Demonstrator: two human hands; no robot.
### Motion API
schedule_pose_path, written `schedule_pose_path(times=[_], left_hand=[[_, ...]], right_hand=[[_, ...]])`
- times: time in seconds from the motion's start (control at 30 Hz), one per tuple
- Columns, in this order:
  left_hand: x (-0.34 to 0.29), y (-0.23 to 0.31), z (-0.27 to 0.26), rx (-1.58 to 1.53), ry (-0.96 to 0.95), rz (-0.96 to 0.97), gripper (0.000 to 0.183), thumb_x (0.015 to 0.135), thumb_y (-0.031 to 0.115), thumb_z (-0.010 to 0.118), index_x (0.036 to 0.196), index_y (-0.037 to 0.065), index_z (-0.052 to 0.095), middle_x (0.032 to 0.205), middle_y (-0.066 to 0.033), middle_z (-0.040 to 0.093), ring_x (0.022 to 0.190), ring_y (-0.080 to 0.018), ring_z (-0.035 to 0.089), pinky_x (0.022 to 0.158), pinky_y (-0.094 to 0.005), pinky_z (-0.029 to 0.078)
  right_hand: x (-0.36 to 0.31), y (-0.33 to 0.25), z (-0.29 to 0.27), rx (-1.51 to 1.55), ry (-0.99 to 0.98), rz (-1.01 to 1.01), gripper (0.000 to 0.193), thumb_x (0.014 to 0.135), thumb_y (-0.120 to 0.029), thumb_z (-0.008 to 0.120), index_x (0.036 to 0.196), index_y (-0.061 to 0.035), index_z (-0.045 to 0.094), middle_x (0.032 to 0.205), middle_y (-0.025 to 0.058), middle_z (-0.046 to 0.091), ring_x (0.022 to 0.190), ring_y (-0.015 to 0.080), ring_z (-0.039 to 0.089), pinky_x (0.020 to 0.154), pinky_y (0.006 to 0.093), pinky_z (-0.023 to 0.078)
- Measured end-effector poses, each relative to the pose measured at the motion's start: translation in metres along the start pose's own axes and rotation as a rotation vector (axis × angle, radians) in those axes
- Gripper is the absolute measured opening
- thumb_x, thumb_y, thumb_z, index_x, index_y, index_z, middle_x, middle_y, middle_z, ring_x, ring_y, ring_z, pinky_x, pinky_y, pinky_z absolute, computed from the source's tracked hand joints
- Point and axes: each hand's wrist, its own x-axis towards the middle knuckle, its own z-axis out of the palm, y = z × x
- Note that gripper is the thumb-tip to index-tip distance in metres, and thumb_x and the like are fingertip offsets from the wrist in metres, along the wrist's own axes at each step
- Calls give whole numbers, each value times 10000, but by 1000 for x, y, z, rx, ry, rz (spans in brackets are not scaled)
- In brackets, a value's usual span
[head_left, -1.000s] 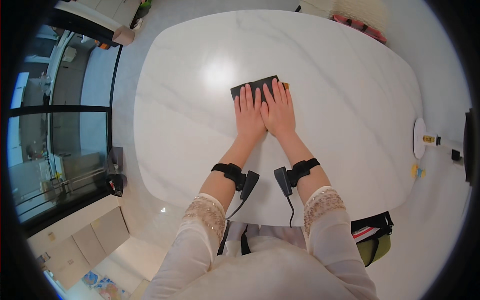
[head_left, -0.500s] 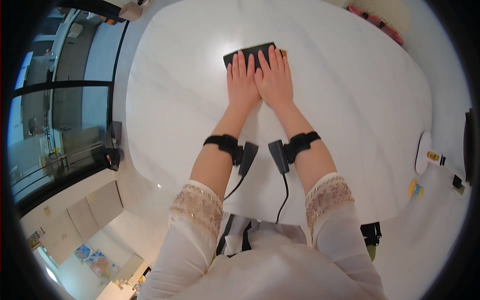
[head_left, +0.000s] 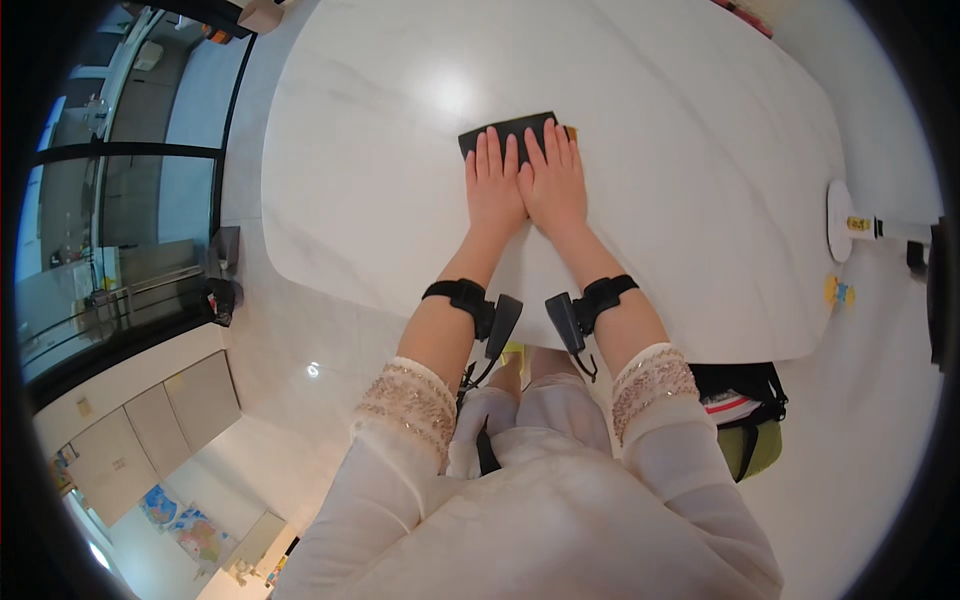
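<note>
A flat black rectangular object (head_left: 508,127) lies on the white marbled table (head_left: 370,160), with a bit of orange showing at its right end. Its near part is hidden under my hands, so I cannot make out its exact kind. My left hand (head_left: 496,192) rests palm down on its left part, fingers stretched out. Beside it, my right hand (head_left: 556,188) lies flat over the right part, touching my left near the thumb. Neither hand grips anything. Each forearm wears a black strap with a dark device, the left one (head_left: 497,322) and the right one (head_left: 566,320).
The table's near edge runs just before my legs. Right of my legs, below the table edge, sit a black bag (head_left: 745,385) and a green one (head_left: 762,450). A white oval-ended item (head_left: 840,222) and a yellow-blue piece (head_left: 840,291) lie by the right edge. Black-framed glass panels (head_left: 120,200) stand at left.
The view has shifted, so the table's near edge sits higher and my legs and the bags show more. Both hands stay flat on the black object.
</note>
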Motion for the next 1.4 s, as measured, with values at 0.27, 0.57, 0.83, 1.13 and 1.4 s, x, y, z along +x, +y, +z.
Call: schedule_pose_path(times=[0.27, 0.57, 0.83, 1.13, 1.4], left_hand=[[-98, 20, -18, -83, 16, 83, 547, 929, 287, 387, 1409, 34, 326, 1486, -210, 232, 1386, -321, 211, 1113, -458, 160], [-168, 31, -37, -251, -78, 287, 603, 871, 252, 482, 1362, -65, 333, 1455, -231, 276, 1357, -347, 259, 1098, -465, 225], [-174, 48, -33, -245, -77, 280, 627, 866, 267, 489, 1376, -56, 317, 1468, -215, 262, 1371, -323, 244, 1115, -450, 189], [-114, 77, -20, -233, -79, 283, 619, 886, 275, 467, 1389, -46, 302, 1473, -204, 260, 1377, -311, 233, 1120, -451, 170], [-14, 91, 4, -179, -61, 262, 593, 896, 273, 454, 1384, -35, 321, 1480, -188, 258, 1387, -293, 216, 1121, -444, 167]], right_hand=[[-100, -21, -32, 12, -9, 21, 494, 859, -225, 471, 1317, -41, 465, 1441, 207, 321, 1337, 334, 294, 1107, 453, 222], [-199, -20, -61, -24, -68, 51, 519, 863, -211, 482, 1349, -40, 417, 1446, 204, 307, 1336, 337, 295, 1093, 458, 241], [-215, -8, -72, -55, -125, 91, 580, 822, -211, 504, 1365, -42, 394, 1467, 188, 282, 1363, 309, 262, 1109, 437, 219], [-166, 35, -77, -65, -113, 119, 599, 835, -239, 494, 1387, -50, 361, 1481, 191, 248, 1371, 322, 238, 1112, 482, 174], [-72, 84, -74, -97, -60, 110, 553, 831, -277, 525, 1338, -71, 445, 1457, 178, 305, 1347, 315, 283, 1108, 489, 187]])
